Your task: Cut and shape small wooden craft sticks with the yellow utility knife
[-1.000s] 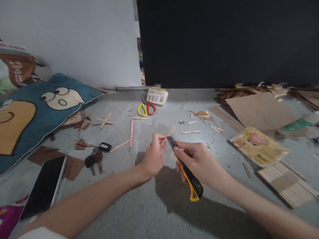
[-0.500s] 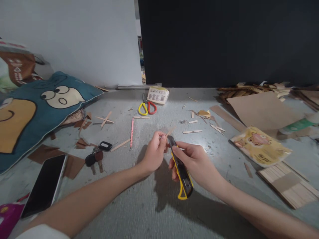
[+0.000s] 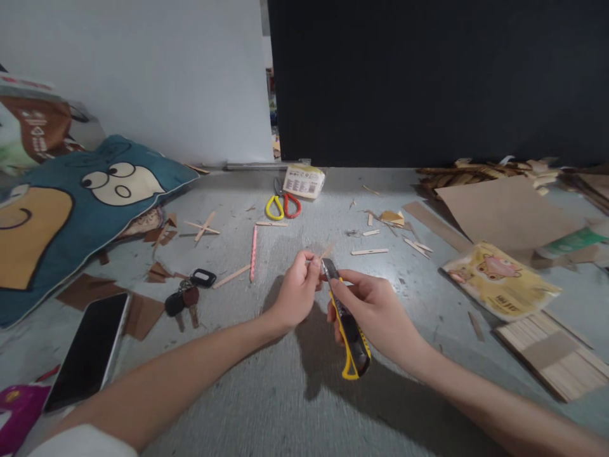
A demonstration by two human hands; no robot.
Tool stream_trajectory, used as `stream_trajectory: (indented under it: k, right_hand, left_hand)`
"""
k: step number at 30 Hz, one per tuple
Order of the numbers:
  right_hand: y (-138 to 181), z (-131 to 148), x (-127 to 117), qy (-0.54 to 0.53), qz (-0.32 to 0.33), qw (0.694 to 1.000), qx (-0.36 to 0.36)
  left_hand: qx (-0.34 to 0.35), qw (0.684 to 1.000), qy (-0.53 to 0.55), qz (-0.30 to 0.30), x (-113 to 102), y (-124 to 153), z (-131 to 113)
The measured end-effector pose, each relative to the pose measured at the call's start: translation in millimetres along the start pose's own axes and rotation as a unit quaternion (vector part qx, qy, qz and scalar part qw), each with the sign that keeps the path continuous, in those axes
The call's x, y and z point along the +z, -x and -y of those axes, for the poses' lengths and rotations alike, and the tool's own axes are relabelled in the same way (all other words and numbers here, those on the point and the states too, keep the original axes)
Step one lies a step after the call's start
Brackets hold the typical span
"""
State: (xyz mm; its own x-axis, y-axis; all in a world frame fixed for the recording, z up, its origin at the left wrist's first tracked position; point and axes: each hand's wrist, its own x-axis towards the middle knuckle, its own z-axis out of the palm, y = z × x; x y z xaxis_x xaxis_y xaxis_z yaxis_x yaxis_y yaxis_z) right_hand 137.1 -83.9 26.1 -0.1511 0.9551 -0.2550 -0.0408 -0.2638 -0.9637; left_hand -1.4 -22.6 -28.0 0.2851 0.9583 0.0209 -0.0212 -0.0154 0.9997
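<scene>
Between the thumb and fingers of my left hand [image 3: 299, 285] a thin wooden craft stick [image 3: 328, 250] is pinched, its tip pointing up and away. My right hand [image 3: 375, 311] is closed round a black and yellow utility knife [image 3: 349, 336], whose front end lies close beside the stick at my left fingertips. Whether the blade touches the wood is too small to tell. A pink striped pencil [image 3: 254, 254] lies left of my hands, touching or nearly touching another craft stick [image 3: 231, 277]. Cut stick pieces [image 3: 370, 251] are scattered beyond my right hand.
Scissors [image 3: 284, 206] lie at the back by a small packet [image 3: 304, 180]. To the left are keys [image 3: 183, 301], a phone [image 3: 88, 352] and a blue cushion [image 3: 85, 209]. On the right sit a yellow packet [image 3: 499, 279], a stack of craft sticks [image 3: 554, 355] and brown cardboard [image 3: 504, 206].
The view has shifted very slightly. Both hands keep their grips, and the knife's front end stays beside the stick with hardly any movement.
</scene>
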Motion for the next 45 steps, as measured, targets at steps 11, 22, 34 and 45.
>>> stream_trajectory:
  k: [11,22,34,45]
  right_hand:
    - [-1,1,-4,-0.035,0.026,0.999,0.007]
    - [-3,-3,-6,0.016,0.009,1.000,-0.015]
    - [-7,-2,-10,0.046,-0.013,0.999,-0.023]
    - [-9,-5,-11,0.031,-0.004,0.999,-0.017]
  left_hand:
    - [0.010,1.000,-0.014,-0.010,-1,1,-1]
    - [-0.006,0.999,0.048,0.021,-1,-2,1]
    - [-0.034,0.988,0.138,0.066,-1,-9,6]
    - [-0.049,0.986,0.149,0.048,0,-7,-1]
